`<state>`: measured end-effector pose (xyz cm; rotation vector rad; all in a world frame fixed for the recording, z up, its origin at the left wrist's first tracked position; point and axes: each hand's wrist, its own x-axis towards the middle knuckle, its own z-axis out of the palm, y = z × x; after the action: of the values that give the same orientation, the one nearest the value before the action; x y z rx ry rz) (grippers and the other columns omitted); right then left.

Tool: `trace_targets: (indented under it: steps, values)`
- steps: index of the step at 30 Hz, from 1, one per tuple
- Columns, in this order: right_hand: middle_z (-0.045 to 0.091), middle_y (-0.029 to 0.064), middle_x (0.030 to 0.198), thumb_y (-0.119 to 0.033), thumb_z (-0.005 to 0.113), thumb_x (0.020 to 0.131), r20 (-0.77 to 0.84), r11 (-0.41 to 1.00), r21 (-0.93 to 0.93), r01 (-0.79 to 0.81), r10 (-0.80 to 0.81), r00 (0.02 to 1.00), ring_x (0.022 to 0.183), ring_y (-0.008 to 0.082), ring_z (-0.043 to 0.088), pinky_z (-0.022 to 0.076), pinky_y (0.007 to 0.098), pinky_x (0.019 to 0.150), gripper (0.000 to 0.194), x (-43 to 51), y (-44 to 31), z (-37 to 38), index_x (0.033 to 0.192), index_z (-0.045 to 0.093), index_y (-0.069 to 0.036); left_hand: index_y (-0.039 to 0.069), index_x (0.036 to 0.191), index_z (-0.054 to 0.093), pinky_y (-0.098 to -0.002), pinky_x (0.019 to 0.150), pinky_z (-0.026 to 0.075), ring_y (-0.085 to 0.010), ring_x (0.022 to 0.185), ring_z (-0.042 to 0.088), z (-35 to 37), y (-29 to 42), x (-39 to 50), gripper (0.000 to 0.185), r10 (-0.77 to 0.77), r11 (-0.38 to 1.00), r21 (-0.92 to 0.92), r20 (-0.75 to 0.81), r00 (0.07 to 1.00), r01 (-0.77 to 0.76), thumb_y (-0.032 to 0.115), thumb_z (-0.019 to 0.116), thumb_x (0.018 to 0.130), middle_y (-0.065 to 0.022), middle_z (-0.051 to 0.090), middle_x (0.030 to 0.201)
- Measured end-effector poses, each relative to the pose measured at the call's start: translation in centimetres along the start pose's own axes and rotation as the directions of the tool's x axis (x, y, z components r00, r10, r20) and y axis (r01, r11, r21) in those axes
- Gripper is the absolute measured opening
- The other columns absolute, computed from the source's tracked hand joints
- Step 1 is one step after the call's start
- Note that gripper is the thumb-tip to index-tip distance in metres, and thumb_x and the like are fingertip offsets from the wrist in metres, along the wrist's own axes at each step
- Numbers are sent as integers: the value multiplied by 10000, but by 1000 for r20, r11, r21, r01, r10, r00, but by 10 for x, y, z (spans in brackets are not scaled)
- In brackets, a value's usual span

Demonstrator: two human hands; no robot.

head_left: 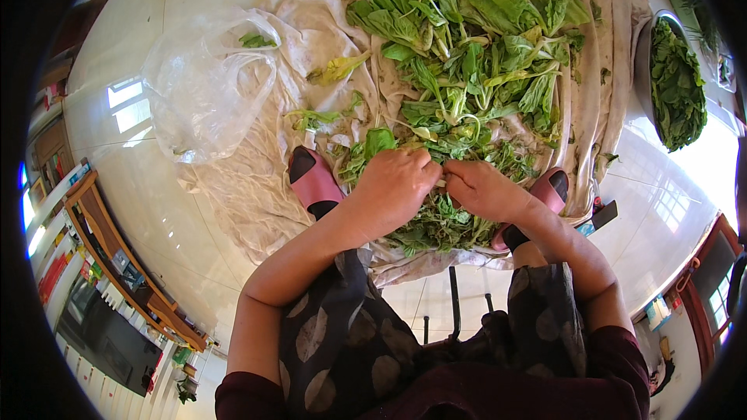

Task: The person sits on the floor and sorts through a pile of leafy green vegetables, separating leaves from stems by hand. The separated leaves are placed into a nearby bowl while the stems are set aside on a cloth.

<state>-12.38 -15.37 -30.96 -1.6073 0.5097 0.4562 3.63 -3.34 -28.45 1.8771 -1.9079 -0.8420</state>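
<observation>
My left hand [400,184] and my right hand [481,186] meet fingertip to fingertip above a heap of leafy greens. Green leaves [379,141] show just past my left hand, which is closed around part of a leafy green. A small pale piece of stem shows between the hands; my right fingers pinch at it, mostly hidden. Beyond them, whole leafy greens with white stems [461,99] lie in a large pile on a crumpled cloth [327,6]. Below the hands, shredded, darker greens [446,224] lie in a heap between my feet.
A clear plastic bag [198,93] rests at the cloth's left edge. One yellowed leaf [344,67] lies apart from the pile. At the right stands a metal basin [643,70] full of green leaves. Pink slippers [315,178] flank the heap; a dark flat object [604,214] lies by the right one.
</observation>
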Motion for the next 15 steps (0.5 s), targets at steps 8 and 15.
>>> trace_targets:
  steps: [8,15]
  values:
    - [413,12,575,-196,385,945,43,619,783,-63,47,998,467,96,365,322,250,442,202,-4,-12,-4,854,490,-49,59,922,591,-359,652,456,-236,729,571,-2,-14,3,110,-185,853,-511,-109,977,105,146,605,855,-80,573,804]
    - [612,110,765,-123,591,866,-134,984,20,175,-171,976,622,189,583,471,327,584,141,5,13,-6,964,596,-20,27,1029,569,-380,831,462,-235,894,584,3,-45,-8,297,-386,-474,-877,287,877,78,301,465,984,-73,580,869]
